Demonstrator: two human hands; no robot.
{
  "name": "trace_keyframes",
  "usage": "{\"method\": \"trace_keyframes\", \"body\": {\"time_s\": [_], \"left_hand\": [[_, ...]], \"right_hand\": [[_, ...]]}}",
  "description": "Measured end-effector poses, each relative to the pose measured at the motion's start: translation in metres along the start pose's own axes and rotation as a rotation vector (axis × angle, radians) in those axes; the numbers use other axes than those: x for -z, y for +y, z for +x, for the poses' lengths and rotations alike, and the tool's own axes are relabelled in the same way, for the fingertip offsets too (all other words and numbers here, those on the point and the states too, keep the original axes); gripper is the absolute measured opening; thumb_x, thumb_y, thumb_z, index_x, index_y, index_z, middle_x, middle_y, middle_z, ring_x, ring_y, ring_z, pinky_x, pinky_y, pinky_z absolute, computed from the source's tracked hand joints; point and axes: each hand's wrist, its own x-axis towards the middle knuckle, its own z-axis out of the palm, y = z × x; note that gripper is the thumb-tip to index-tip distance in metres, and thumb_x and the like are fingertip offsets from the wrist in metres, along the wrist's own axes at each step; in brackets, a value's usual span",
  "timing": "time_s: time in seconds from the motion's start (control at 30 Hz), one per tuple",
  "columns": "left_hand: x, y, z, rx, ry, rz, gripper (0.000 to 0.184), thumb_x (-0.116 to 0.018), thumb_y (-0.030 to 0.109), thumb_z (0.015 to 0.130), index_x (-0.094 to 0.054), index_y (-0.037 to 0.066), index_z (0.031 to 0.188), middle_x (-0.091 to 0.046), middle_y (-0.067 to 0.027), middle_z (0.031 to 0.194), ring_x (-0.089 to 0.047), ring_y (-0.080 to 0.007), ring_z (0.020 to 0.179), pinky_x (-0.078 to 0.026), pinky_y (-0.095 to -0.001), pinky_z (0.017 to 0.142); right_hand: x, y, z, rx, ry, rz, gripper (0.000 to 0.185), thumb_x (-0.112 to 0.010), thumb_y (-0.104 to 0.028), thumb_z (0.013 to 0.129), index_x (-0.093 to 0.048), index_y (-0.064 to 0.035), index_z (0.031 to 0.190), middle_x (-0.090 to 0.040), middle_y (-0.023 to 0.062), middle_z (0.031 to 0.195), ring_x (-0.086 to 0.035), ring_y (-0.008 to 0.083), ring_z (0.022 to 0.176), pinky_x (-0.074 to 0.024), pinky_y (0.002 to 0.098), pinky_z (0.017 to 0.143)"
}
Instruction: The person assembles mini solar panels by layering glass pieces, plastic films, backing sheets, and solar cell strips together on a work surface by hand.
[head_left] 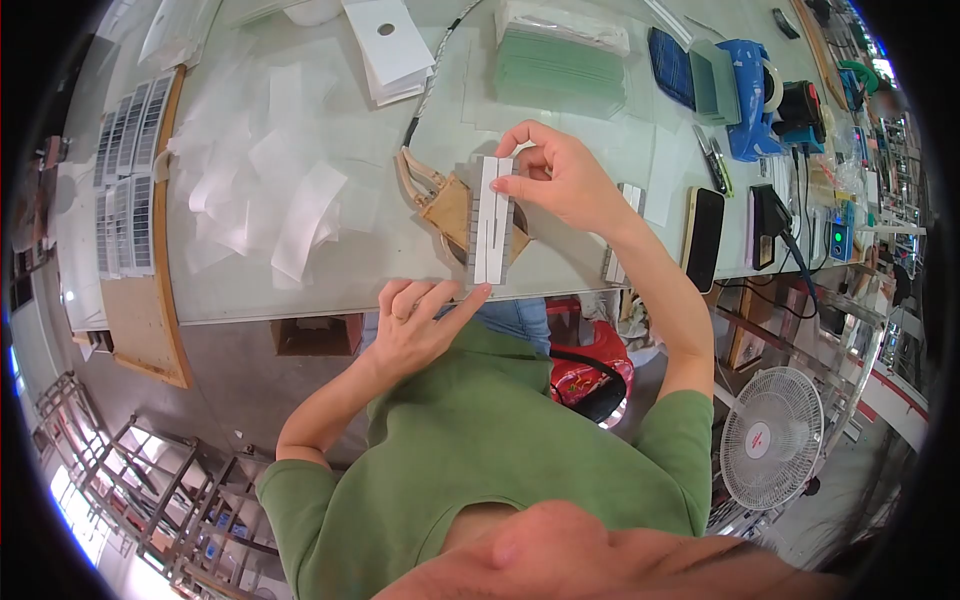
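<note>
Near the front edge of the pale worktable [230, 295], as seen from the head camera, a white strip block [489, 222] with grey toothed sides is laid lengthwise, one end pointed at 12 o'clock and the other at 6 o'clock. Its far end is touched by the right hand [560, 178]: the thumb is laid on the upper face and the forefinger is bent over to the end, with a small gap left between the two tips. Whether the block is pinched there or merely touched cannot be told. The near end is met by the thumb tip of the left hand [415, 330], which is otherwise held open, its fingers loosely curled and kept apart from the block. On one of these fingers a ring [401, 318] is worn. Beneath the block, a tan fixture [447, 212] is partly covered, its parts left showing at 9 and 3 o'clock. At 3 o'clock a second strip block [630, 197] is partly hidden by the right forearm, and farther out a phone [703, 240] is placed. Loose white strips [265, 180] are heaped at 9 o'clock, and greenish glass sheets [560, 75] are stacked at 1 o'clock.
</note>
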Motion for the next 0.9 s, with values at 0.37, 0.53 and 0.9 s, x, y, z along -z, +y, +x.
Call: {"method": "trace_keyframes", "body": {"time_s": [0.37, 0.53, 0.9], "left_hand": [[-0.0026, -0.0014, -0.0022, -0.008, -0.001, -0.014, 0.048, -0.066, 0.011, 0.071, -0.074, 0.026, 0.116, -0.053, 0.003, 0.112, -0.045, -0.0149, 0.105, -0.038, -0.034, 0.092], [-0.0023, -0.0015, -0.0009, -0.01, 0.001, -0.025, 0.048, -0.066, 0.01, 0.07, -0.074, 0.025, 0.116, -0.053, 0.003, 0.112, -0.046, -0.0151, 0.104, -0.038, -0.034, 0.091], [-0.0044, -0.0015, -0.0017, -0.004, 0.01, -0.039, 0.047, -0.067, 0.011, 0.071, -0.075, 0.024, 0.115, -0.053, 0.0031, 0.112, -0.047, -0.0151, 0.104, -0.038, -0.0341, 0.091]], "right_hand": [[-0.001, 0.0013, 0.0008, 0.022, 0.013, -0.043, 0.024, -0.074, -0.012, 0.089, -0.057, -0.0079, 0.105, -0.056, -0.0067, 0.067, -0.037, 0.001, 0.059, -0.0288, 0.0214, 0.057], [0.0, -0.0004, 0.0007, 0.021, 0.01, -0.065, 0.024, -0.074, -0.012, 0.089, -0.057, -0.0079, 0.105, -0.056, -0.0066, 0.068, -0.037, 0.0009, 0.059, -0.0289, 0.0214, 0.057], [-0.0002, -0.0031, -0.0001, 0.024, 0.014, -0.102, 0.025, -0.074, -0.011, 0.088, -0.057, -0.0076, 0.106, -0.055, -0.0069, 0.066, -0.037, 0.0013, 0.059, -0.0291, 0.0219, 0.057]]}}
